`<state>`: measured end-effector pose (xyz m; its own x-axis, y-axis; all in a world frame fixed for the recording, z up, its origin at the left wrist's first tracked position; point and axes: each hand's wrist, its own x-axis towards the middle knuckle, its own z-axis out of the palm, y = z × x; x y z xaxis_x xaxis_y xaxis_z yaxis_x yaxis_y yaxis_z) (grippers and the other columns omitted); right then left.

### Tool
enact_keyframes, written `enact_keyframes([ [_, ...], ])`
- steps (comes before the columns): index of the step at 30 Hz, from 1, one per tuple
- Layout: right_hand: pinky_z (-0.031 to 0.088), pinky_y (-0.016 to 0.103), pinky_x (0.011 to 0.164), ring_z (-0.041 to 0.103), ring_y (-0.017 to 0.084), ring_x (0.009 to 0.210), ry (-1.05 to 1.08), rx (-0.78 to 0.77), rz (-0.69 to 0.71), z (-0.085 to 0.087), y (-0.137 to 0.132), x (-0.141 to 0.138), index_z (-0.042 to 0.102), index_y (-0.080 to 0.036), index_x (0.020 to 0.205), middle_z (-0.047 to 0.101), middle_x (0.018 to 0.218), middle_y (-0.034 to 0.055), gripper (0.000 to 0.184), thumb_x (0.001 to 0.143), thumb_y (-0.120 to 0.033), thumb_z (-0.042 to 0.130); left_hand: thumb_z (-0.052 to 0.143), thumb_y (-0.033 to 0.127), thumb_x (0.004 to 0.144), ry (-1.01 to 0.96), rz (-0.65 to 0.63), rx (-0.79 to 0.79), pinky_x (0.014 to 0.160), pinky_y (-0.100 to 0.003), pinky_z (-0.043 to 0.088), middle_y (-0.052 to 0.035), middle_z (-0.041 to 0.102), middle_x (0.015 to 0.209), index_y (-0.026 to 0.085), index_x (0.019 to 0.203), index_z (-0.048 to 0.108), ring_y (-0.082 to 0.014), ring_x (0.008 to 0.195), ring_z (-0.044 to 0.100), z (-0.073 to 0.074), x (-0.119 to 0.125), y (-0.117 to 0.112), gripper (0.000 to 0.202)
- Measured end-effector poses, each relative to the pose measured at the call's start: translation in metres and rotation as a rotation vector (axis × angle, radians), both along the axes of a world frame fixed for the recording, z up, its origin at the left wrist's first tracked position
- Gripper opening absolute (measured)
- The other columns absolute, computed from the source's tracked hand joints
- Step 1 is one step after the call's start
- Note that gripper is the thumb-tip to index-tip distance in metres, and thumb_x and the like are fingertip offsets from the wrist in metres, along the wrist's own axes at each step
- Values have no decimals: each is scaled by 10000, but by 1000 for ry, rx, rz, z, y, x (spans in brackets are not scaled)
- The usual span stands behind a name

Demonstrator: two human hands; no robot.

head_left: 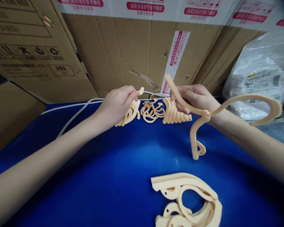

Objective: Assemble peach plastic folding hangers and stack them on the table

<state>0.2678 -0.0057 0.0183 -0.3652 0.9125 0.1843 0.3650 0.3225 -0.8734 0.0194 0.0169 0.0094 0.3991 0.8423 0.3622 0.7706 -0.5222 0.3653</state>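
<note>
My right hand (194, 96) is closed on a beige plastic folding clothes hanger (204, 115). Its curved hook loops out to the right over my forearm. One arm points up and left past my fingers, and another hangs down with a small holed tab at its end. Farther left, my left hand (118, 102) pinches a small beige plastic piece (141, 90), mostly covered by the fingers. Just below that hand lies a pile of curved hanger arms (132, 113). Loose hanger hooks (152, 110) and a row of more hanger arms (175, 113) sit between the two hands.
Several folded hangers (198, 192) are stacked at the near edge of the blue table surface (109, 176). Cardboard boxes (132, 50) wall off the back and left. White cables (79, 110) run along the far edge. A clear plastic bag (255, 78) stands at right.
</note>
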Motion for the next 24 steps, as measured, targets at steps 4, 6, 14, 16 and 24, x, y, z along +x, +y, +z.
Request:
enact_keyframes([
  [4,252,191,341,347,86,339,234,-288,-3,-3,5,6,596,-165,831,460,400,-43,211,941,-284,461,449,402,966,118,71,-79,626,-303,326,-16,612,682,203,787,648,-198,688,568,-19,-6,21,334],
  [6,261,185,353,363,79,358,300,-317,-40,-4,3,2,610,-148,807,488,431,-27,204,926,-223,461,504,414,943,140,118,-47,643,-313,335,-42,638,734,202,750,629,-227,764,586,-27,-6,29,312],
  [14,331,167,374,454,69,417,609,-264,-201,-2,-7,-4,579,-164,907,655,639,1,153,875,-105,442,593,380,890,74,222,60,777,-373,437,-84,674,940,187,1018,611,-287,946,610,-30,-3,27,232],
  [16,404,175,425,524,81,467,654,-182,-260,0,-7,-3,553,-181,913,699,682,13,130,867,-94,469,494,469,941,-98,77,-28,838,-385,451,-75,687,968,190,983,647,-265,956,614,-25,3,15,321],
  [24,513,282,677,654,147,734,320,183,-342,2,-1,18,543,-222,746,703,775,-2,221,707,-144,746,718,238,802,-816,-237,-997,683,-288,567,-59,713,882,150,872,696,-172,761,687,0,25,-24,115],
])
